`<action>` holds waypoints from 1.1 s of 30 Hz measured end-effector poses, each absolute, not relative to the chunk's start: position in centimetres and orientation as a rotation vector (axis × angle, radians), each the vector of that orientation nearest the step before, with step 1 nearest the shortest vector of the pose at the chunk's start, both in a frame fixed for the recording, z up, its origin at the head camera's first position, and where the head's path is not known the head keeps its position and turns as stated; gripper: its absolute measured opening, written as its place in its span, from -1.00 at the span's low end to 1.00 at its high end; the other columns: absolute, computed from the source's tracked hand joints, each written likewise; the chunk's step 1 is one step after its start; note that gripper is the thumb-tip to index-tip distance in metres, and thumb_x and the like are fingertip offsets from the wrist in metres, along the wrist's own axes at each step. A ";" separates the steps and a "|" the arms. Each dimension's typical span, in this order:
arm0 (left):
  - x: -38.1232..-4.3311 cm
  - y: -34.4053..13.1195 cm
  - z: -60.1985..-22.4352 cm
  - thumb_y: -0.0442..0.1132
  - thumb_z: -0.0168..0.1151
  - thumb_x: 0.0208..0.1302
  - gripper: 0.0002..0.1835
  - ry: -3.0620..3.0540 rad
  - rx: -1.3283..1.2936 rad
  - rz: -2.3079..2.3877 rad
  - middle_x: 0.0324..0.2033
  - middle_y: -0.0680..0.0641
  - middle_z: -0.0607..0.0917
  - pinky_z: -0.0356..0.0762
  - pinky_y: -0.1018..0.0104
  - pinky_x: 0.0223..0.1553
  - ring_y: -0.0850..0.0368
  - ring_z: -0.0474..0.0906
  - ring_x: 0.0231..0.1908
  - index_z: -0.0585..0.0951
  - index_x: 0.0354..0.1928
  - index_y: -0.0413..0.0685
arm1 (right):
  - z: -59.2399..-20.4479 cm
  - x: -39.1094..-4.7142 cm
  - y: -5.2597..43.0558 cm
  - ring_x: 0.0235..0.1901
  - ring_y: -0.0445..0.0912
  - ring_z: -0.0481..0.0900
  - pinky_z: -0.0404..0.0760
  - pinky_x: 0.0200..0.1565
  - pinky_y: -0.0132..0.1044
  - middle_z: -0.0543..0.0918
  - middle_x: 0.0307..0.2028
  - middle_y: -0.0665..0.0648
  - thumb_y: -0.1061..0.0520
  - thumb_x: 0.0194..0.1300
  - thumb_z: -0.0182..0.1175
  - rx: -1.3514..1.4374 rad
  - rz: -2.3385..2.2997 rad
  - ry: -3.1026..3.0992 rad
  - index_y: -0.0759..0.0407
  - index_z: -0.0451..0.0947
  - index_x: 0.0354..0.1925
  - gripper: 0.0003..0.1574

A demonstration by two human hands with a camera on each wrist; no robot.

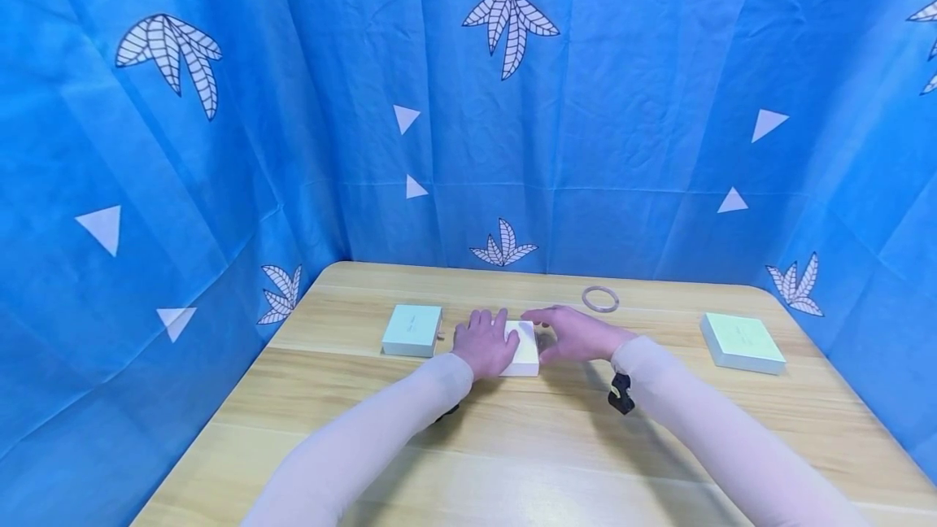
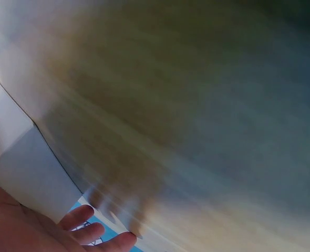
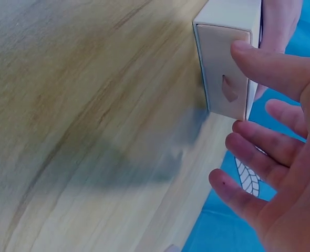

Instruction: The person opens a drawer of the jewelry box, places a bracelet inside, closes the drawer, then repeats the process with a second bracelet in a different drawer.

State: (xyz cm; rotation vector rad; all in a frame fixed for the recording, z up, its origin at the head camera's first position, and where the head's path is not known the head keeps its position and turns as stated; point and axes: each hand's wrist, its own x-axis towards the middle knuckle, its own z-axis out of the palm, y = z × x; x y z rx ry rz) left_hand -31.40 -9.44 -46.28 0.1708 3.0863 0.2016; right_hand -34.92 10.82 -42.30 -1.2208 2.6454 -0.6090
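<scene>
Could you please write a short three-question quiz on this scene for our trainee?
1. How many boxes lie on the table in the head view?
2. True or false: the left hand rests on the white box.
3. Relative to the right hand, where does the ring lie? A) beneath it; B) beyond it; C) around its wrist.

Key: 1. Three: the white box, the left box and the right box. 2. True. 3. B.

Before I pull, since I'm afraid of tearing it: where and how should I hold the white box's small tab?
Probably pinch the tab near its root, from the right: it is small and sticks out of the white box toward the right hand; the left hand rests on top.
</scene>
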 end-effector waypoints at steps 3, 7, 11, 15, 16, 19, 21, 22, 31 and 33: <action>-31.4 -9.4 -46.2 0.27 -0.49 0.51 -0.25 3.082 0.171 0.198 0.45 -0.18 0.30 0.29 -0.24 0.32 -0.14 0.17 0.46 0.11 0.59 0.07 | -42.2 -34.8 10.7 0.30 0.12 0.50 0.42 0.34 0.10 0.54 0.32 0.16 0.09 0.03 0.55 -1.235 -0.610 2.646 0.18 0.38 0.41 0.00; -31.4 -9.3 -46.0 0.26 -0.47 0.51 -0.26 3.085 0.173 0.195 0.45 -0.18 0.31 0.30 -0.24 0.31 -0.14 0.18 0.45 0.12 0.58 0.07 | -42.1 -34.9 10.7 0.30 0.13 0.50 0.42 0.33 0.11 0.55 0.31 0.17 0.07 0.03 0.56 -1.247 -0.609 2.650 0.19 0.40 0.40 0.00; -31.4 -9.3 -46.0 0.26 -0.47 0.52 -0.26 3.086 0.184 0.207 0.44 -0.18 0.31 0.30 -0.24 0.32 -0.14 0.17 0.45 0.12 0.58 0.06 | -42.2 -34.9 10.9 0.30 0.14 0.49 0.43 0.33 0.12 0.55 0.31 0.15 0.07 0.04 0.55 -1.244 -0.605 2.653 0.16 0.40 0.40 -0.02; -31.4 -9.4 -45.9 0.26 -0.48 0.52 -0.26 3.075 0.199 0.210 0.45 -0.18 0.30 0.29 -0.22 0.33 -0.14 0.16 0.46 0.12 0.58 0.06 | -42.2 -34.8 10.9 0.33 0.14 0.45 0.41 0.34 0.13 0.52 0.34 0.14 0.09 0.03 0.54 -1.224 -0.595 2.635 0.11 0.38 0.42 0.01; -31.5 -9.5 -45.9 0.26 -0.48 0.52 -0.25 3.073 0.202 0.205 0.46 -0.18 0.30 0.29 -0.22 0.33 -0.14 0.16 0.46 0.13 0.58 0.05 | -42.1 -34.8 10.9 0.35 0.14 0.43 0.40 0.35 0.14 0.50 0.36 0.14 0.09 0.02 0.55 -1.217 -0.592 2.625 0.10 0.36 0.44 0.04; -31.6 -9.7 -46.0 0.26 -0.47 0.52 -0.25 3.073 0.207 0.180 0.47 -0.17 0.30 0.29 -0.22 0.33 -0.14 0.15 0.47 0.14 0.58 0.05 | -41.9 -34.5 10.8 0.40 0.17 0.35 0.34 0.38 0.17 0.42 0.41 0.17 0.06 -0.02 0.56 -1.201 -0.594 2.603 0.11 0.30 0.47 0.13; -31.8 -9.8 -46.1 0.27 -0.48 0.51 -0.24 3.076 0.216 0.169 0.47 -0.17 0.30 0.29 -0.23 0.33 -0.15 0.15 0.47 0.14 0.57 0.03 | -41.7 -34.4 10.7 0.43 0.18 0.31 0.31 0.39 0.18 0.38 0.44 0.17 0.03 -0.03 0.56 -1.181 -0.590 2.601 0.10 0.26 0.49 0.17; -31.8 -9.9 -46.1 0.27 -0.49 0.51 -0.24 3.078 0.222 0.163 0.47 -0.17 0.30 0.30 -0.23 0.32 -0.15 0.15 0.47 0.15 0.57 0.03 | -41.7 -34.3 10.6 0.44 0.19 0.29 0.30 0.39 0.19 0.37 0.45 0.17 0.01 -0.03 0.56 -1.175 -0.588 2.604 0.10 0.26 0.50 0.18; -31.9 -9.8 -46.0 0.27 -0.45 0.51 -0.23 3.082 0.245 0.163 0.41 -0.18 0.37 0.33 -0.22 0.31 -0.13 0.22 0.42 0.19 0.55 -0.02 | -42.3 -34.4 10.2 0.42 0.15 0.32 0.34 0.38 0.15 0.38 0.44 0.14 -0.05 0.00 0.56 -1.183 -0.554 2.622 0.05 0.24 0.51 0.18; -32.0 -9.7 -46.1 0.27 -0.44 0.51 -0.23 3.086 0.247 0.174 0.41 -0.18 0.38 0.32 -0.22 0.32 -0.13 0.23 0.42 0.20 0.55 -0.02 | -42.4 -34.4 10.2 0.41 0.15 0.33 0.35 0.37 0.15 0.40 0.43 0.14 -0.04 -0.01 0.56 -1.180 -0.552 2.630 0.05 0.25 0.51 0.18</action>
